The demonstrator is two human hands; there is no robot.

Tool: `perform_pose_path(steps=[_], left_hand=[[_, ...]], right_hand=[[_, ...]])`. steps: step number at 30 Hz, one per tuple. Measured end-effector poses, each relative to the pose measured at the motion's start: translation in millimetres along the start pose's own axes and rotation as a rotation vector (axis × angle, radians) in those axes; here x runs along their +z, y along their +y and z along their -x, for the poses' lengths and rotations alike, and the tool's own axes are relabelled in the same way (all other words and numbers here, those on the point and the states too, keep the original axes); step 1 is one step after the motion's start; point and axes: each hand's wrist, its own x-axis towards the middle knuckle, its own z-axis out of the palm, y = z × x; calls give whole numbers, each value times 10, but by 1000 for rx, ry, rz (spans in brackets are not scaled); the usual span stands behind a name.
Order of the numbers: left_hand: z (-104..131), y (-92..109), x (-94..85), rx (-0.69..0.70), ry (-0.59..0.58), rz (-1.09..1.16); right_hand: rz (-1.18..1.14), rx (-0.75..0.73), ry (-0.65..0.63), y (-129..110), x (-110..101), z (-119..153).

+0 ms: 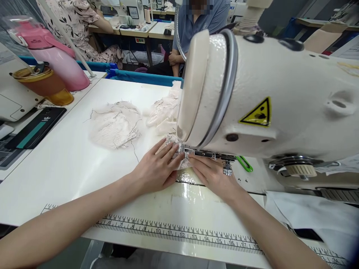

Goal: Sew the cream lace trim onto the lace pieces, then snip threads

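Across the smooth white tabletop (70,168), a gauzy, rounded cloth heap (112,125) trails wiry dark threads; next, the left hand (154,168) lies flat, fingers spread, over sheer patterned lace (171,139) beneath the glossy sewing machine (294,86); the right hand (217,177) reaches under it, fingertips partly hidden, grip impossible to tell

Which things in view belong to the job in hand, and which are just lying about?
In the job: the sewing machine; the lace fabric, with the left hand on it and the right hand close by; probably the thread-trailing pale fabric bundle.

Lying about, it seems: the pink bottle; the amber tumbler; the teal-striped black object, possibly a phone.
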Motion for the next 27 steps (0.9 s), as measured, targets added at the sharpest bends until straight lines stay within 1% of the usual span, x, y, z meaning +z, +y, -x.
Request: perform_pose_path(steps=[4,8,12,20,25,27], left_hand=[[-10,-17,18,90,89,55],[-34,-43,-2,116,114,49],[-46,-80,-23,103,102,57],[-32,-94,17,58,71,62],[2,-85,-49,-4,47,142],[11,-92,-80,16,44,157]], right_hand=[[1,-1,-18,9,-5,4],[-11,-52,-16,-18,12,-28],[50,-65,-4,-91,-9,-86],[95,-71,-8,-152,-31,-125],[-39,-60,-33,-174,-33,-162],[-92,-53,-43,-185,-37,-164]])
